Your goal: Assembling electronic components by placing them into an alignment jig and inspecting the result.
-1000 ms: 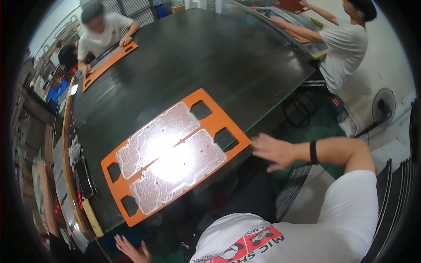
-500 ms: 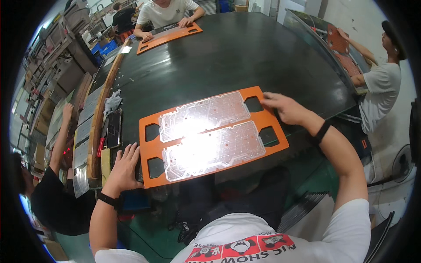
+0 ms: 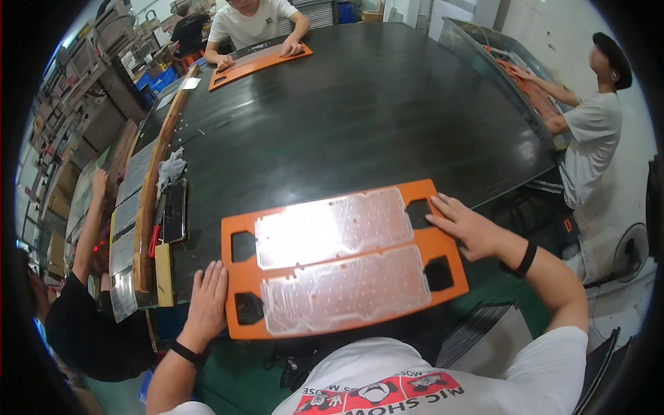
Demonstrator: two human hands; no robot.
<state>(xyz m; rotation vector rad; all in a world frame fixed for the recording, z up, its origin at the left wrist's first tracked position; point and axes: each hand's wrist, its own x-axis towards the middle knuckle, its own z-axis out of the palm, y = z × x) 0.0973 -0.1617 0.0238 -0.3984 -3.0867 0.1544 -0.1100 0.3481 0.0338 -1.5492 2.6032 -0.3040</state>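
Carrier position: the orange carrier plate [image 3: 340, 266] lay flat on the dark surface [image 3: 360, 111], at its near edge, directly ahead of the person's torso.
Carrier load: 2 clear perforated sheets [image 3: 332, 227] sat in it, 1 behind the other, both glaring under the lamp.
Long axis: ran left to right across the person's front, with the right end turned slightly away from the body.
Left grip: the left hand [image 3: 206, 303] lay open, palm down, fingers extended; it rested on the plate's near-left corner and closed on nothing.
Right grip: the right hand [image 3: 465, 225] lay open and flat on the plate's far-right end, fingers spread beside a dark cut-out [image 3: 419, 213]; it held nothing.
Governing relation: the 2 hands bracketed the plate at diagonally opposite ends of its long axis, so neither was nearer; both were in contact.
Left of plate: a phone [image 3: 173, 210] and a crumpled cloth [image 3: 169, 168] lay near a wooden strip [image 3: 146, 207], apart from the plate.
Far side: another person pressed both hands on a second orange plate [image 3: 257, 61].
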